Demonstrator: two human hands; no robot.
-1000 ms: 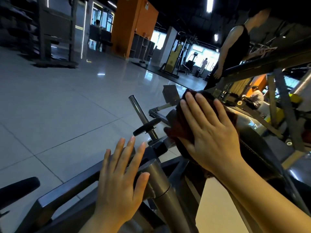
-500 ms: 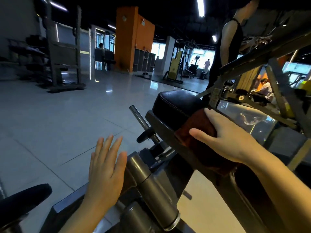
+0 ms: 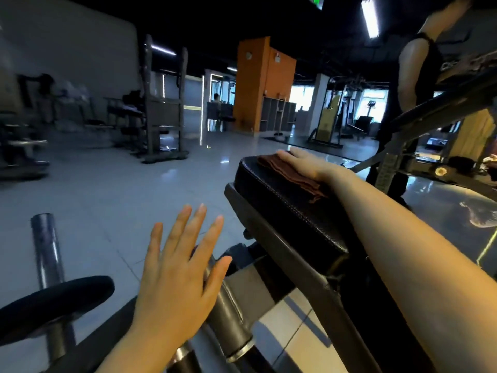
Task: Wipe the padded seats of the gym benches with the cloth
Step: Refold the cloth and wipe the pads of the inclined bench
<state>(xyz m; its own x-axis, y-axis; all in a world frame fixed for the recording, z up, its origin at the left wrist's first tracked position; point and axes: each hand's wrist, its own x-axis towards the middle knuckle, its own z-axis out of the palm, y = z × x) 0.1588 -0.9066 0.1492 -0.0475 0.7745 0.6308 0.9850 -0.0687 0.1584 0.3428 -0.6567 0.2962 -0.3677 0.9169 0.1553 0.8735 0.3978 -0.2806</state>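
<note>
Since half a second ago, the right hand [image 3: 301,164] has carried the folded dark red-brown cloth [image 3: 290,173] from the near side face of the black padded bench seat [image 3: 285,211] up onto its top surface, at the far end; the left hand [image 3: 177,275] has stayed spread in the air, and the view has swung so that more of the seat's top shows.

At the far left, blurred grey weight machines and a tall dark rack [image 3: 164,103] stand on the glossy grey tiled floor [image 3: 107,189]. In the lower left corner a flat black round knob [image 3: 53,302] sits on a shiny upright metal post [image 3: 47,249]. Next to it the left hand is held wide, palm down, fingers straight and fanned apart, holding nothing; it hangs over the thick grey steel tube [image 3: 231,316] of the bench frame, and whether it touches the tube cannot be told.

Further right, the black padded seat with stitched edges slopes up and away on its grey metal plate. The cloth lies flat on the seat's far end, close to the far left corner. The right hand lies on top of it, fingers straight and together, palm pressing down, with the bare forearm stretched along the seat's right edge.

Behind stand an orange pillar [image 3: 252,84] and bright windows. At the far right a person in a black sleeveless top [image 3: 419,84] stands beside a sloping dark metal frame [image 3: 435,114].
</note>
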